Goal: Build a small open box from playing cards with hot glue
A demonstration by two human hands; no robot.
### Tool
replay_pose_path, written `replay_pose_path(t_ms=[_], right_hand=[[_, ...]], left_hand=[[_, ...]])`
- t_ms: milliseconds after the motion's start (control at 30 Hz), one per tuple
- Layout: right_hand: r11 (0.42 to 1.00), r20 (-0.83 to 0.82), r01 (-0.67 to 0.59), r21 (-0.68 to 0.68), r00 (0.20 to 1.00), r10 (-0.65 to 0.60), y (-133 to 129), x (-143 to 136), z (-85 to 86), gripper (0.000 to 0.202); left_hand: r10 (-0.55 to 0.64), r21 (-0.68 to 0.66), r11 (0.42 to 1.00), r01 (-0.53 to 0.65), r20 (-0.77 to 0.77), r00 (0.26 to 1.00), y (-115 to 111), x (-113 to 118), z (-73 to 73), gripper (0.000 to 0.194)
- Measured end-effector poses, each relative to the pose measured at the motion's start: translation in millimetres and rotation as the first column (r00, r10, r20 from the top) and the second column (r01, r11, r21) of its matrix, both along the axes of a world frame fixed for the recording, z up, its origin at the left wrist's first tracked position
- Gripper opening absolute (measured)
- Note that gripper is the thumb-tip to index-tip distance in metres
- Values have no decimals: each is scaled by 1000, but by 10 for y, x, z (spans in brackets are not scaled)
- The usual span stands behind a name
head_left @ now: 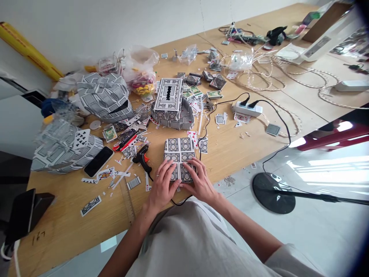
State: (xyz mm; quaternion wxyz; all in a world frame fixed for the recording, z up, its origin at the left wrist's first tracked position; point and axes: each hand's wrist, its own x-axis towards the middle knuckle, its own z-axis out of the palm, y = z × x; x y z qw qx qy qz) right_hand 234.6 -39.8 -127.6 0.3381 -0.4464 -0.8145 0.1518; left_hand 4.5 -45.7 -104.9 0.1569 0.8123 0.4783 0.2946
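Observation:
A block covered with patterned playing cards (pixel 179 146) lies at the table's front edge. My left hand (pixel 163 184) rests on its near left corner, fingers on the top and thumb at the near edge. On the near right side, my right hand (pixel 200 179) lies the same way, its fingers spread over the cards. The thumbs nearly meet at the near edge. Left of the block is a black and orange glue gun (pixel 142 157). Behind it stands a card-covered box (pixel 168 96) with a dark slot, against an open card tray (pixel 187 115).
Woven card bags (pixel 105 96) and a phone (pixel 98 161) are on the left. Card scraps and a red cutter (pixel 126 143) lie mid-table. A power strip (pixel 248 109) with black cables sits right, near coiled rope-like cord (pixel 268 80). A round black stand base (pixel 273 192) is on the floor.

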Motion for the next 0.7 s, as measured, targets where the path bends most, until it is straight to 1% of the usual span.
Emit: replay_pose_path(t_ms=[133, 333, 433, 567, 700], right_hand=[[1000, -16, 10, -1, 1000, -10, -14, -11, 8, 92], [1000, -23, 5, 0, 1000, -5, -32, -7, 48, 95], [1000, -24, -23, 9, 999, 23, -23, -2, 113, 90], [997, 6, -83, 3, 996, 83, 9, 4, 214, 82], [995, 15, -95, 6, 995, 95, 36, 12, 281, 76]], left_hand=[[21, 20, 1000, -21, 8, 1000, -11, 1, 5, 62], [48, 45, 998, -48, 18, 999, -33, -3, 56, 66], [40, 51, 998, -40, 11, 999, -27, -10, 85, 67], [11, 60, 998, -9, -31, 999, -8, -30, 99, 63], [8, 59, 998, -4, -66, 998, 11, -61, 98, 58]])
